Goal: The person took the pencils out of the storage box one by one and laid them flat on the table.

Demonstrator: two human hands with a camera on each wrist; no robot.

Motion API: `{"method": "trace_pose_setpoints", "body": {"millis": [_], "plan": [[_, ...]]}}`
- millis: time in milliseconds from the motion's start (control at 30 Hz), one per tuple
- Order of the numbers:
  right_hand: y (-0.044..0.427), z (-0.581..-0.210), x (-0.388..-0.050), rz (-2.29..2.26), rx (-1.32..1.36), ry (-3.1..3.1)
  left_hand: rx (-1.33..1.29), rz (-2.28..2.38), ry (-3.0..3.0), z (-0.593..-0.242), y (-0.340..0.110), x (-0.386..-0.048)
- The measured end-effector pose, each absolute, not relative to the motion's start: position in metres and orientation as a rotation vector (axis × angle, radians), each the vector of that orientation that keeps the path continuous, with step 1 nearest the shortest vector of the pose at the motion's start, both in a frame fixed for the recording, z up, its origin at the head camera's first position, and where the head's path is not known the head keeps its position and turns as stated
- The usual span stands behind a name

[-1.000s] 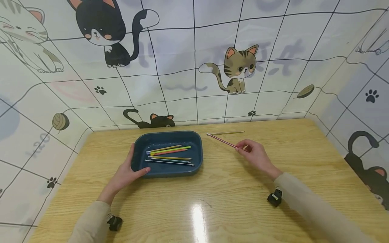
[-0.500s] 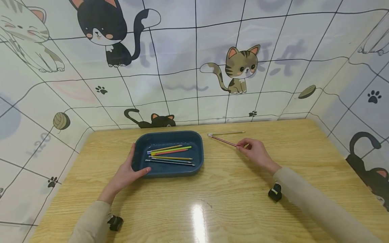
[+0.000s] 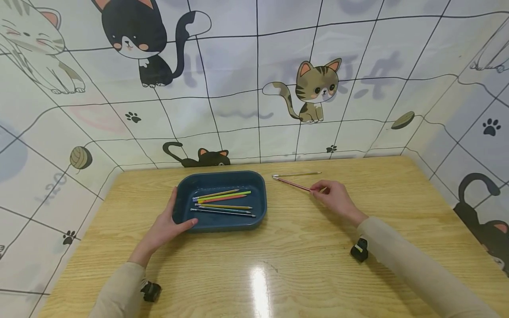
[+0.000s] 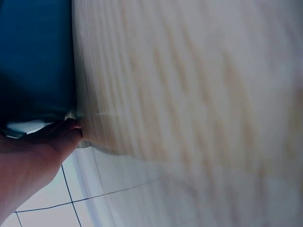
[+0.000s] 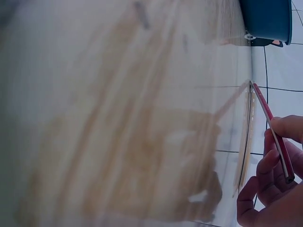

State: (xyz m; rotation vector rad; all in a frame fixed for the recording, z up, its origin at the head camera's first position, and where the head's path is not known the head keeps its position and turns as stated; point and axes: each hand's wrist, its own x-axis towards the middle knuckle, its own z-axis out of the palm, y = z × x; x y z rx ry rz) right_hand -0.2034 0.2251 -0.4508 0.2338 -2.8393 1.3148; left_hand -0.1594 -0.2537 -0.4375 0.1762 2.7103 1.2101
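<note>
At the left of the head view, my left hand [image 3: 165, 227] grips a dark blue rectangular tray [image 3: 220, 228] at its near left corner, thumb over the rim and fingers along the outer left wall. Several pencils [image 3: 222, 206] lie in the tray, roughly side by side. To the right, my right hand [image 3: 338, 201] pinches a red pencil [image 3: 293, 184] near one end between thumb and fingers. That pencil's white far end points toward the tray. Just behind it lies a plain yellowish pencil [image 3: 299, 174] on the table. The right wrist view shows the red pencil [image 5: 279, 146] tilted.
The light wooden table [image 3: 310, 265] meets a tile-patterned sheet [image 3: 238, 132] with cartoon cats at its back edge. More of this sheet rises at the left and right sides. A small black camera hangs at each wrist.
My right wrist has shifted slightly forward, while the red pencil stays in nearly the same spot in my fingers. The left hand and tray hold still.
</note>
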Motion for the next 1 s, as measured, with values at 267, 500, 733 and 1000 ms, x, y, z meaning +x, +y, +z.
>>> {"method": "trace_pose_setpoints", "body": {"millis": [267,500,733,1000], "plan": [[0.224,-0.448,-0.205,1.331,0.234,-2.844,0.166,1.203,2.711,-0.438,-0.254,-0.159],[0.226,-0.45,-0.21,1.313,0.246,-2.854,0.173,1.214,2.709,-0.437,-0.253,-0.159],[0.229,-0.449,-0.227,1.101,0.433,-2.885,0.176,1.222,2.712,-0.438,-0.254,-0.159],[0.235,-0.45,-0.244,0.905,0.531,-2.934,0.165,1.219,2.712,-0.439,-0.254,-0.159]]}}
